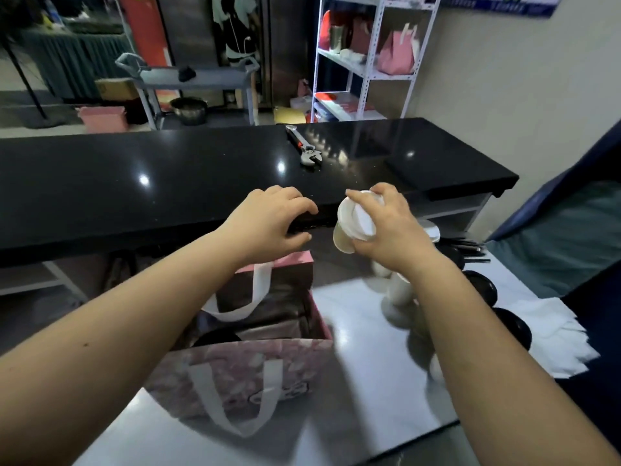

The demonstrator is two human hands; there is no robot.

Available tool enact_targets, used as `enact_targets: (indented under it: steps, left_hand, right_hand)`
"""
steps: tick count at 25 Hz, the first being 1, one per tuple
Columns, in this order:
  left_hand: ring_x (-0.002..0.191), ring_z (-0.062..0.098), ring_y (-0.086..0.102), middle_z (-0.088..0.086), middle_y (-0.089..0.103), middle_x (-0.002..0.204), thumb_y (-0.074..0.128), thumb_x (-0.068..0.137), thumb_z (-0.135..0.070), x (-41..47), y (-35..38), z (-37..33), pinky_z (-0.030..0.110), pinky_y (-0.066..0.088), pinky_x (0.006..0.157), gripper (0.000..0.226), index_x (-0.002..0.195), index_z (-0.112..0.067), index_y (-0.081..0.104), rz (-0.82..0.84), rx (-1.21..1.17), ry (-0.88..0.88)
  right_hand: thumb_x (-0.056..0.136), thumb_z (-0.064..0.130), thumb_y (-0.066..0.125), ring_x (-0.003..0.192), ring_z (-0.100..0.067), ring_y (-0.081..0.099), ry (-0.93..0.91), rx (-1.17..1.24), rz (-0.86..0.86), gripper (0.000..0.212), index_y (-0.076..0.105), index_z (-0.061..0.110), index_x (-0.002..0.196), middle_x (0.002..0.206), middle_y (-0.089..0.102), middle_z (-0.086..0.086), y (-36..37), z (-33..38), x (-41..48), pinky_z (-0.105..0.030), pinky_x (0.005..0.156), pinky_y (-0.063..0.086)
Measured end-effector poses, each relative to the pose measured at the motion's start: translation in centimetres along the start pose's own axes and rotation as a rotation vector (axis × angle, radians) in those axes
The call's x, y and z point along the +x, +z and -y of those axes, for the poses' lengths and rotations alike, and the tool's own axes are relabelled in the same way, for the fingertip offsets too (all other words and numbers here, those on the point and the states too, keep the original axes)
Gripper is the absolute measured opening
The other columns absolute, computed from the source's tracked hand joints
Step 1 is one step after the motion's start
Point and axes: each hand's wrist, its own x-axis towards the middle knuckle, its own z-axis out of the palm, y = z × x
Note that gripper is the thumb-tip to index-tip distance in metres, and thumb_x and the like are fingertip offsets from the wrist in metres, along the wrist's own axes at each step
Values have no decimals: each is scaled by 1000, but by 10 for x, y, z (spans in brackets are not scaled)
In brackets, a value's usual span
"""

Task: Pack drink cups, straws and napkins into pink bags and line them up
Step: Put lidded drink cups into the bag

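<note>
A pink patterned bag (245, 375) with white handles stands open on the steel table (363, 391), with something dark round inside it. My right hand (389, 227) grips a white lidded drink cup (354, 227) by its top, tilted, in the air to the right of the bag's far wall. My left hand (272, 223) hovers above the bag's far edge with fingers curled loosely and nothing in them. More white cups (398, 287) stand behind my right forearm. Black lids or bowls (484, 287) and white napkins (551, 331) lie on the right. Black straws (467, 245) lie further back.
A black glossy counter (201, 176) runs across behind the table, with an adjustable wrench (304, 146) on it. A white shelf unit (369, 58) holding pink bags stands at the back. A dark blue cloth (571, 210) hangs at the right.
</note>
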Motion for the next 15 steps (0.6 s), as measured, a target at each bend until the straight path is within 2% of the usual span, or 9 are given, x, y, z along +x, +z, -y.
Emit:
enact_targets:
  steps: [4, 7, 10, 12, 15]
  left_hand:
    - [90, 6, 59, -11, 61, 98, 73, 83, -30, -63, -21, 12, 32, 51, 78, 14, 95, -26, 69, -16, -422, 100]
    - [81, 4, 58, -13, 59, 90, 75, 81, -30, -97, -19, 18, 31, 53, 73, 18, 97, -26, 68, 96, -431, 76]
    - [97, 8, 57, -12, 59, 105, 74, 78, -41, -110, -11, 25, 35, 51, 85, 42, 117, -29, 61, 212, -292, -9]
    - [111, 13, 53, -9, 57, 120, 77, 73, -46, -114, -6, 27, 36, 48, 93, 66, 130, -28, 51, 247, -264, -52]
    - [123, 13, 45, -8, 48, 137, 79, 56, -59, -119, -2, 27, 36, 43, 102, 97, 140, -26, 42, 237, -323, -5]
  right_hand:
    - [71, 25, 77, 123, -18, 33, -53, 71, -92, 78, 41, 41, 138, 129, 30, 6, -44, 45, -21, -29, 104, 32]
    - [71, 25, 78, 115, -7, 37, -79, 159, -61, 77, 42, 48, 135, 119, 31, 16, -62, 82, -42, -15, 96, 31]
    - [72, 22, 78, 110, -3, 42, -72, 225, 84, 75, 44, 48, 134, 120, 35, 15, -58, 115, -55, -8, 91, 31]
    - [72, 23, 78, 109, -3, 41, -75, 218, 154, 75, 44, 46, 134, 122, 35, 13, -47, 132, -60, -9, 90, 32]
    - [68, 31, 77, 107, -6, 37, -115, 114, 174, 74, 43, 46, 132, 118, 34, 11, -20, 148, -62, -14, 85, 34]
